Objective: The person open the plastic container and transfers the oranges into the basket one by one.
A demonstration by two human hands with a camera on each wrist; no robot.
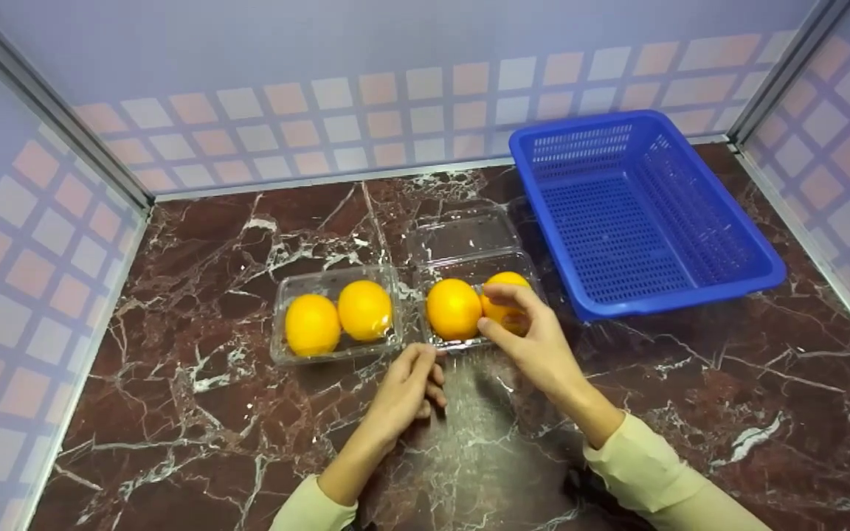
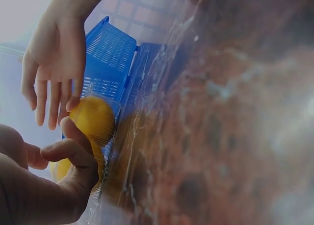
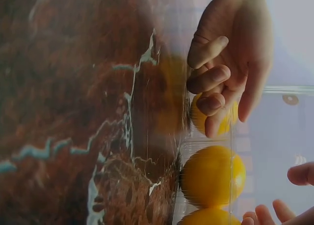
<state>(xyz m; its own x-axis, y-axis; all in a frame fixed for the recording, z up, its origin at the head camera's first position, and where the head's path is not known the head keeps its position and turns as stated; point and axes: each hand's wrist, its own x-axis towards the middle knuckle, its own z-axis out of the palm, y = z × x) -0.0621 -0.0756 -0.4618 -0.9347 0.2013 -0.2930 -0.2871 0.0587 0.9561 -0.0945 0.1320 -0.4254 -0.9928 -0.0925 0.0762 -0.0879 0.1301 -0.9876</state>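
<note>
Two oranges (image 1: 454, 310) sit side by side in a clear plastic clamshell box (image 1: 462, 267), whose lid (image 1: 465, 234) lies folded open toward the back. My right hand (image 1: 539, 346) hovers at the right-hand orange (image 1: 506, 279) with thumb and fingers spread, partly hiding it; the left wrist view shows its fingers (image 2: 54, 100) fairly straight. At the box's front edge is my left hand (image 1: 406, 387), fingers loosely bent and fingertips by the rim. In the right wrist view, the left hand (image 3: 230, 63) appears to hold nothing.
Left of the open box, another clear box (image 1: 336, 355) contains two oranges (image 1: 364, 310) and looks closed. A blue perforated basket (image 1: 617, 236) stands at the back right. Tile-patterned panels (image 1: 403, 110) border the dark red marbled tabletop (image 1: 196, 428).
</note>
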